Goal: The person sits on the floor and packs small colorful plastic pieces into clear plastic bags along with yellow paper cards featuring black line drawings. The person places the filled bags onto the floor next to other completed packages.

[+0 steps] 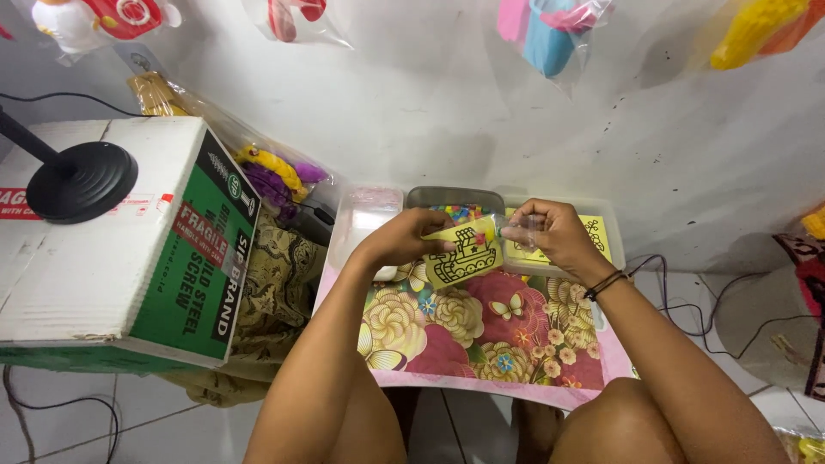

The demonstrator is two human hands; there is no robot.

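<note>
The left hand (pixel 404 239) is pinching the thin yellow card with a black tank outline (pixel 465 252) at its nine-o'clock edge above the floral bench (pixel 481 331); the right hand (pixel 550 232) is closing around a small clear plastic bag (pixel 520 232) at the card's two-o'clock corner; both are looking light, bendable and slippery, best held by their edges.

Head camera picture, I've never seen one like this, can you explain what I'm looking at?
The camera sits on a person's head and looks down, so the two bare arms are their own. The left hand holds a yellow card printed with a black tank outline. The right hand holds a small clear bag at the card's edge. Beneath is a flowered board on the lap, with clear trays behind it, one holding coloured bits. A cardboard box stands at the left.
</note>
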